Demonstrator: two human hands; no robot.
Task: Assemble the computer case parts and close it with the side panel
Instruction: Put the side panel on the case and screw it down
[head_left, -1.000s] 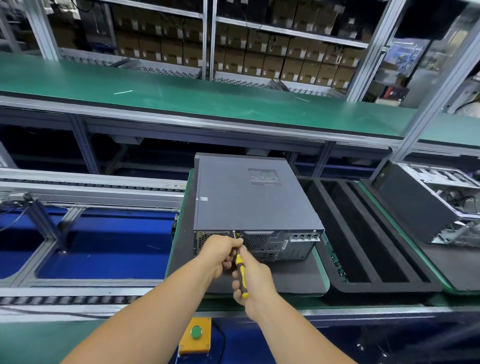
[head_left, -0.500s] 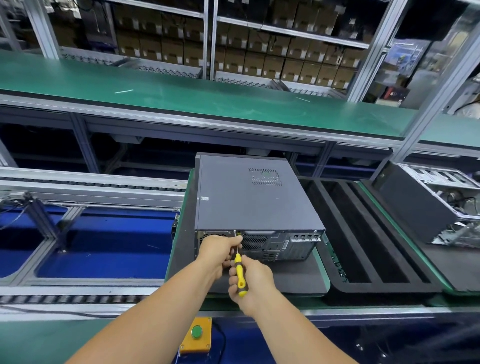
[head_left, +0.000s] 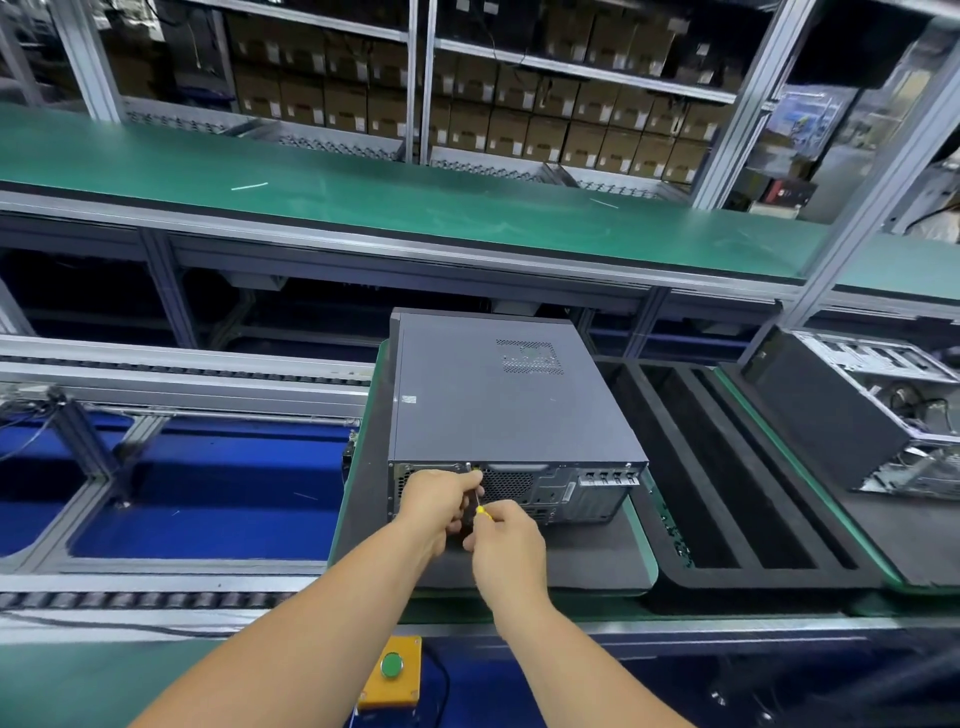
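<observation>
A grey computer case (head_left: 498, 400) lies flat on a dark pallet (head_left: 587, 551), its side panel on top and its rear face toward me. My right hand (head_left: 506, 545) grips a yellow-handled screwdriver (head_left: 482, 510) whose shaft points up at the top edge of the rear face. My left hand (head_left: 436, 501) is curled around the shaft near the tip, against the rear panel. The tip and the screw are hidden by my fingers.
A black foam tray (head_left: 727, 478) with long slots lies right of the pallet. An open computer case (head_left: 852, 410) stands at the far right. A yellow box with a green button (head_left: 392, 670) sits on the near rail. Blue conveyor bays (head_left: 208, 493) lie left.
My right hand has closed further over the screwdriver handle, hiding most of the yellow, and sits nearer the case. The left hand stays at the shaft.
</observation>
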